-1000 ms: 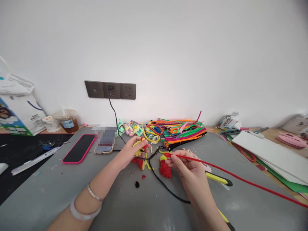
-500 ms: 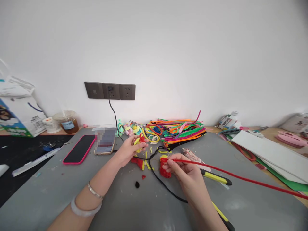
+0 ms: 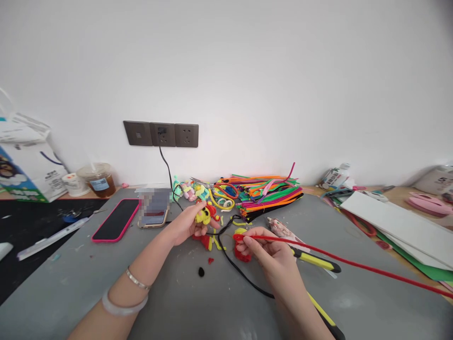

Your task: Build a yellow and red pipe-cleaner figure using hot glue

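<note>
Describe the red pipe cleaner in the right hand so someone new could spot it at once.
On the gray tabletop, find the right hand, nearer the viewer than the bundle of multicolored pipe cleaners. Its fingertips pinch the red pipe cleaner near a curled end. Unlike the bundled ones, it stretches alone to the picture's right edge.

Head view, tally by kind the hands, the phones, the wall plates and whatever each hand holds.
Left hand and right hand: 2
Held red-and-yellow figure: 1
Held red fuzzy stem: 1
Phones: 2
Wall plates: 3
Total: 9
</note>
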